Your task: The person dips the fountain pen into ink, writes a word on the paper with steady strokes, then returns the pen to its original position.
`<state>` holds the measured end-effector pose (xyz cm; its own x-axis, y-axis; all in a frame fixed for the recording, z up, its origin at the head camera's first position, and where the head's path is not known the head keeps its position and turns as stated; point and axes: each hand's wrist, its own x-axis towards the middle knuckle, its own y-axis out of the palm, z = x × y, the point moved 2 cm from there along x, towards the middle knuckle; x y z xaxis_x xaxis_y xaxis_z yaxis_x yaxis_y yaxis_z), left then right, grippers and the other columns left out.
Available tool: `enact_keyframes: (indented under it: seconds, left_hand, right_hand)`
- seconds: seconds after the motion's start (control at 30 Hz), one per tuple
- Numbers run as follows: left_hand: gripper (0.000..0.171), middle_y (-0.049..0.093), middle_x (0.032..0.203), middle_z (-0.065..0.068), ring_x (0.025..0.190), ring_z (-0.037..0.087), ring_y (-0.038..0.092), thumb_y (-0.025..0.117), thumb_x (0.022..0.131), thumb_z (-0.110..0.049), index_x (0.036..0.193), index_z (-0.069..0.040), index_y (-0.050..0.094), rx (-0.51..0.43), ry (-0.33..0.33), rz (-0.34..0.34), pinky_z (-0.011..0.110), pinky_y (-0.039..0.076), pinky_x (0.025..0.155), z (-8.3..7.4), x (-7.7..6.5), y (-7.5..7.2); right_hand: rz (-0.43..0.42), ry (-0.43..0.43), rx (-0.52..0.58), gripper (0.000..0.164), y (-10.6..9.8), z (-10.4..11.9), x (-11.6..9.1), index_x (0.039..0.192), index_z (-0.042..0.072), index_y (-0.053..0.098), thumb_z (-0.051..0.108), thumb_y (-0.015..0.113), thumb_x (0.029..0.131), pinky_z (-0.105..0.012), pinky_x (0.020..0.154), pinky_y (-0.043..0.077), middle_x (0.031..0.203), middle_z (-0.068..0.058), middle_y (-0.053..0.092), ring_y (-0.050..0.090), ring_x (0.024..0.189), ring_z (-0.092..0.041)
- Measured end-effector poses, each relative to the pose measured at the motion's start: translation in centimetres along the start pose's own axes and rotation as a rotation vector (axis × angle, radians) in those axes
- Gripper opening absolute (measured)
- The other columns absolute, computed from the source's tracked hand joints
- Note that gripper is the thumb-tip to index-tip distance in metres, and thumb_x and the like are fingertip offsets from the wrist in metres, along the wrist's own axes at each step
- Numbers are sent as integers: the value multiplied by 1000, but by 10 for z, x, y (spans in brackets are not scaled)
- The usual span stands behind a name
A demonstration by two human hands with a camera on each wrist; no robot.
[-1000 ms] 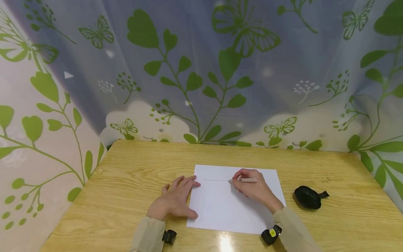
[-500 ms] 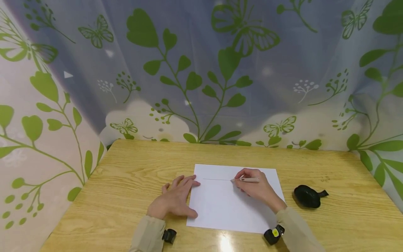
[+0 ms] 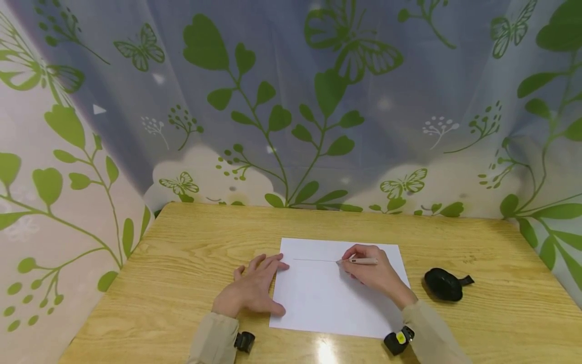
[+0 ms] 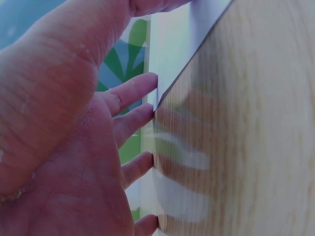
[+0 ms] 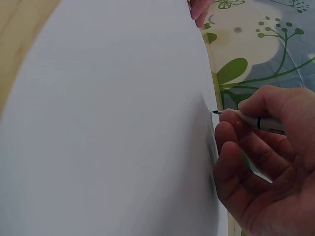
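A white sheet of paper [image 3: 318,298] lies on the wooden table, with a thin straight line [image 3: 313,260] drawn near its top. My right hand [image 3: 374,270] pinches a light-coloured pen [image 3: 366,261], whose tip touches the paper at the line's right end. In the right wrist view the pen [image 5: 268,124] sits between thumb and forefinger, its dark nib at the sheet. My left hand [image 3: 254,288] rests spread at the paper's left edge, with thumb and forefinger on the sheet. The left wrist view shows the other fingertips [image 4: 139,167] on the wood.
To the right of the paper a small black dish-like object [image 3: 443,284] with a short tab lies on the table [image 3: 204,237]. Behind the table hangs a curtain [image 3: 291,101] printed with leaves and butterflies. Each wrist wears a small black camera [image 3: 245,342].
My right hand has slid a little to the right with the pen, and the drawn line has grown longer that way. The left hand has stayed in place.
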<state>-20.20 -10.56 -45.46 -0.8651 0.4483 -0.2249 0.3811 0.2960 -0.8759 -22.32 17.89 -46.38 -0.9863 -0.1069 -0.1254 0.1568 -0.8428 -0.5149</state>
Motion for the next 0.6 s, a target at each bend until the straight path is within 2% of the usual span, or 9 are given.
enact_keyframes:
  seconds: [0.6]
  left_hand:
    - [83,22,156,-9,144,33,14,77,61,-40,135,-31,40,-9,3,-6,73,14,100,0,0,-1]
  right_hand:
    - [-27,10,-7,10,-7,-7,-2,88,15,66,21,70,82,-28,45,45,60,-4,62,52,47,-15]
